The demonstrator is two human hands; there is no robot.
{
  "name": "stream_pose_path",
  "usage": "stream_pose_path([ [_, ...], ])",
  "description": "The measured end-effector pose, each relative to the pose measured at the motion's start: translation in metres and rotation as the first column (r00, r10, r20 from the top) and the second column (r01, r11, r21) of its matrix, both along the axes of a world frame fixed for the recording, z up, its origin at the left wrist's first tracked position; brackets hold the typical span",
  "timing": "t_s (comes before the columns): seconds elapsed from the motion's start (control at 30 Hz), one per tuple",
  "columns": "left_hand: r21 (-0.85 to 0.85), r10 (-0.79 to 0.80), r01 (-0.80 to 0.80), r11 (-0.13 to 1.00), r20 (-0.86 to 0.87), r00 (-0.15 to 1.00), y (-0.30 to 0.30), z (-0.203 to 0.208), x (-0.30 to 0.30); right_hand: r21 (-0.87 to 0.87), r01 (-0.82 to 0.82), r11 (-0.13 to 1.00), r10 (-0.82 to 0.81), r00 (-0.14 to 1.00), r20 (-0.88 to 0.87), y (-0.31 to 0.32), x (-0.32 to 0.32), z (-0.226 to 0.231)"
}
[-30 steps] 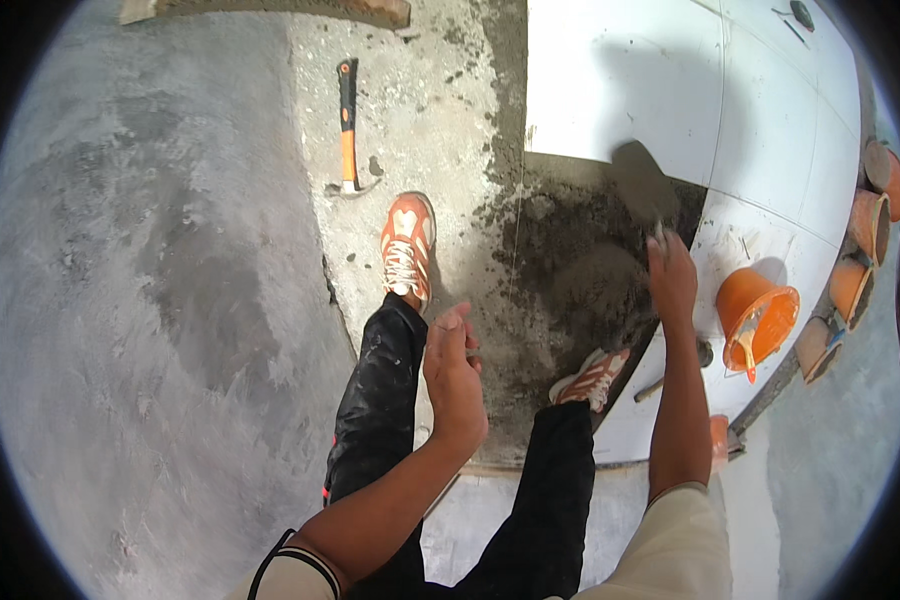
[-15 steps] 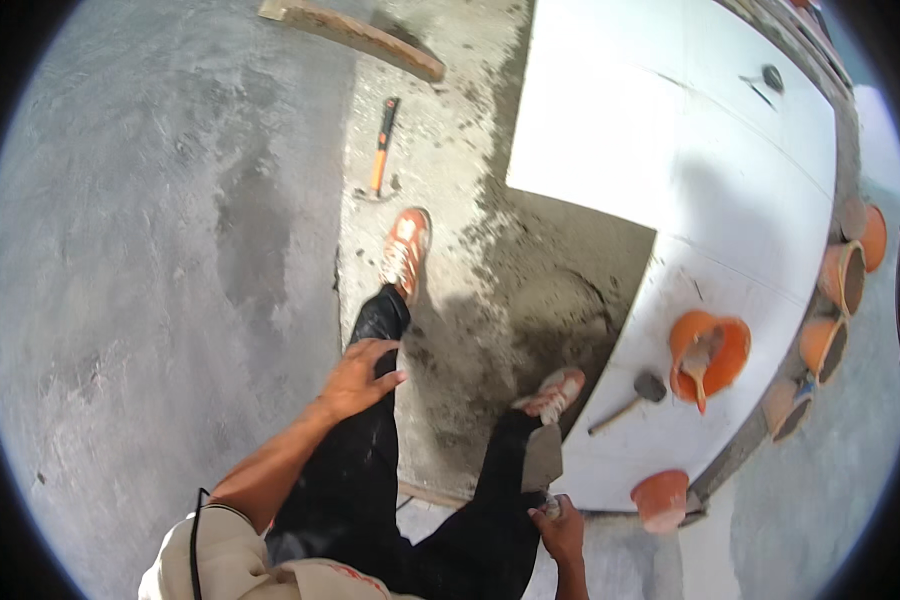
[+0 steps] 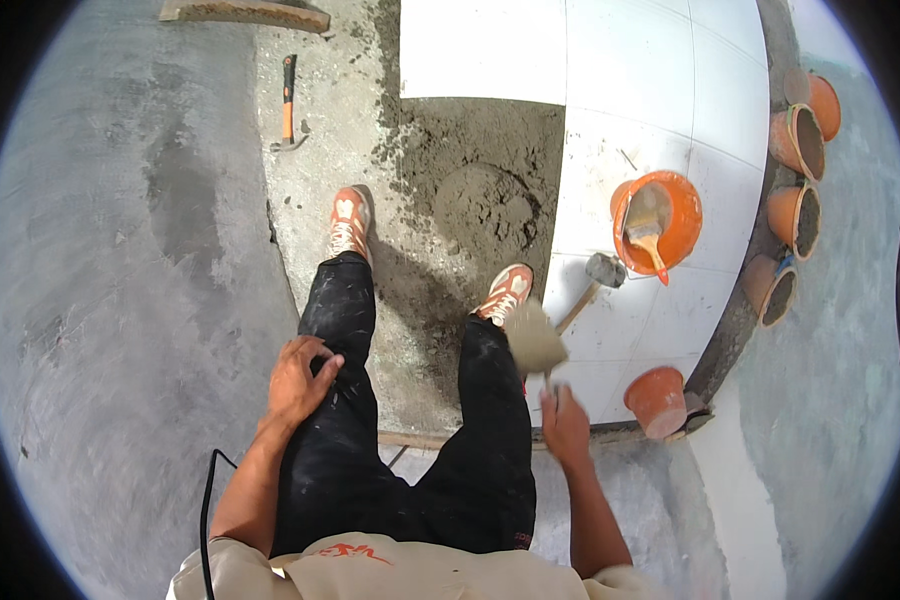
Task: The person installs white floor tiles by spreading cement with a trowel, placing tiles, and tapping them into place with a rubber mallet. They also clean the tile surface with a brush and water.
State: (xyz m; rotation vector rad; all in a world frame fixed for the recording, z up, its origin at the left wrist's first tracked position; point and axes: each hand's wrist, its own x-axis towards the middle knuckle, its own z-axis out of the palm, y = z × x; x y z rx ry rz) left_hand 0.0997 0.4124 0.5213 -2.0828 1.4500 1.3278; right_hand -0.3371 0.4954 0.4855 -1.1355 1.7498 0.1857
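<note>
My right hand is closed round the handle of a trowel, just right of my right knee. The trowel's flat grey blade points away from me, over the edge of the white tiles. On my left thigh lies my left hand, fingers loosely apart with nothing in them. Beyond my right shoe, a mound of wet grey mortar lies in the untiled corner between the tiles. A rubber mallet rests on the tiles beyond the trowel, its handle partly behind the blade.
An orange bucket holding a brush stands on the tiles. Several clay-coloured pots line the right edge, with another pot nearer me. A hammer and a wooden piece lie on the rough floor at far left.
The view has turned, so the floor and tools appear shifted left and upward. My right hand has brought the trowel forward from beside my knee. My left hand stays on my leg.
</note>
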Motion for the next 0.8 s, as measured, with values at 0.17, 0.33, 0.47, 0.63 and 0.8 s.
stream_pose_path([
  [0.17,0.014,0.122,-0.121,0.993,-0.167,0.978,0.005,-0.058,-0.007,-0.372,-0.054,0.927,0.015,0.994,-0.106,-0.061,0.04,-0.159],
  [0.33,0.17,0.145,-0.114,0.979,-0.182,0.972,0.018,-0.087,0.001,-0.316,-0.261,0.912,0.147,0.928,-0.344,-0.108,0.094,-0.261],
  [0.47,0.165,0.236,-0.212,0.963,-0.146,0.961,0.028,-0.09,0.024,-0.299,-0.154,0.942,0.018,0.911,-0.413,-0.152,0.1,-0.313],
  [0.63,0.16,0.052,-0.028,0.987,-0.146,0.988,0.033,-0.071,0.058,-0.279,0.04,0.959,-0.123,0.951,-0.285,-0.213,0.05,-0.332],
  [0.8,0.198,0.114,-0.072,0.978,-0.208,0.971,0.036,-0.026,0.076,-0.122,0.114,0.986,-0.128,0.985,-0.112,-0.145,0.04,-0.236],
])
